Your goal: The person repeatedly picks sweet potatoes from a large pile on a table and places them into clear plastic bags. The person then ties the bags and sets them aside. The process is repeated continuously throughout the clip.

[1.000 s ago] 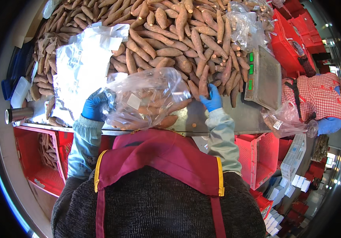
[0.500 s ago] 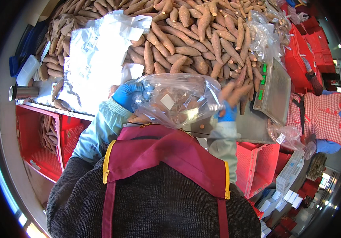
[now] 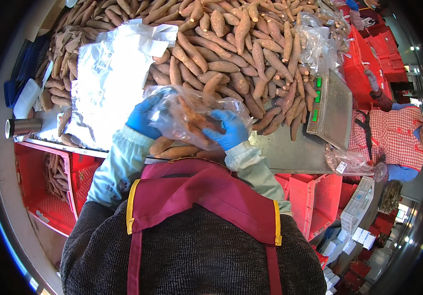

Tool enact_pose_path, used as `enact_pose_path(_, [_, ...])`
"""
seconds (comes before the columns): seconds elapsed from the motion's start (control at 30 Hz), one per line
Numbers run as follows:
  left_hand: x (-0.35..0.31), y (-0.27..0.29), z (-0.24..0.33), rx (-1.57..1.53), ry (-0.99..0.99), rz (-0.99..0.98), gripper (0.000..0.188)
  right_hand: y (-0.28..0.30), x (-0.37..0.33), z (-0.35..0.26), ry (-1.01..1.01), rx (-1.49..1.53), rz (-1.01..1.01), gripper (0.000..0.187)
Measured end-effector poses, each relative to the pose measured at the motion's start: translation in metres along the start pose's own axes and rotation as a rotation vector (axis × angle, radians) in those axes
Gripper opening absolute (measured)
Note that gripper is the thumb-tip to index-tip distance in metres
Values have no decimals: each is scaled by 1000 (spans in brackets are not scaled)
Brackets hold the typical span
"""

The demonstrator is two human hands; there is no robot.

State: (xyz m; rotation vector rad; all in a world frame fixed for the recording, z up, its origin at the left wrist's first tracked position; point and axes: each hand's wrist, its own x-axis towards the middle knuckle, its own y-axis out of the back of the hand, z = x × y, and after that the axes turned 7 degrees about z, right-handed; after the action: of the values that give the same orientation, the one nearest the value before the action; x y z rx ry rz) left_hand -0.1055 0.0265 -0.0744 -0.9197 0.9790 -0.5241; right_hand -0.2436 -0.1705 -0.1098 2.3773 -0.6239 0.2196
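Note:
A clear plastic bag (image 3: 164, 110) is held up in front of me at the table edge. My left hand (image 3: 145, 118), in a blue glove, grips its left side. In my right hand (image 3: 230, 130), also gloved in blue, the fingers are closed around a sweet potato (image 3: 216, 125) at the bag's right side. Blurred orange-brown sweet potatoes (image 3: 191, 115) show through the film; how many is hidden by folds and glare. Below the bag, more sweet potatoes (image 3: 178, 151) lie along the table's near edge.
A large heap of sweet potatoes (image 3: 231, 44) covers the table's far side. White plastic bags (image 3: 115, 73) lie left, a metal cup (image 3: 22, 128) beyond them. Right stands a scale (image 3: 332, 113). Red crates flank me, one (image 3: 41, 179) at left. A co-worker in a checked garment (image 3: 391, 135) is at right.
My right hand has come leftward from beside the scale with sweet potatoes to the bag. The bag, spread wide before, is now bunched between my hands.

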Motion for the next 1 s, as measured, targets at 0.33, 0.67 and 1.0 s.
enact_pose_path(0.33, [-19, 5, -18, 183, -101, 211, 28, 111, -22, 145, -658, 146, 690, 35])
enact_pose_path(0.67, [-13, -2, -14, 217, -62, 162, 27, 107, -87, 155, -1315, 716, 352, 17])
enact_pose_path(1.0, [-5, -14, -14, 179, -101, 124, 32, 69, -54, 19, -466, 769, -17, 32])
